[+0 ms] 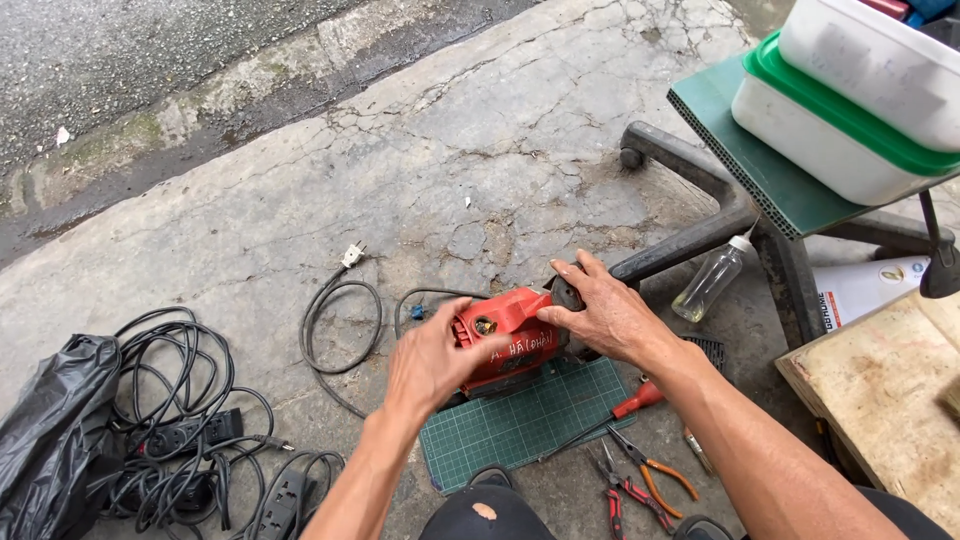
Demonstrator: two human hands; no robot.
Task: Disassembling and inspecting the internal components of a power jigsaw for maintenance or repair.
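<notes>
A red power tool (505, 338) lies on a small green cutting mat (530, 420) on the cracked concrete. My left hand (428, 365) rests against the tool's near left end, fingers curled over it. My right hand (603, 312) grips the tool's dark round right end. The tool's grey cord (335, 330) loops away to the left and ends in a white plug (352, 256).
Pliers and cutters (640, 480) with a red-handled screwdriver (640, 400) lie right of the mat. Tangled black cables and power strips (190, 440) and a black bag (50, 430) sit at left. A chair base (690, 200), clear bottle (712, 280), green-lidded white tubs (850, 110) and a wooden board (880, 390) stand at right.
</notes>
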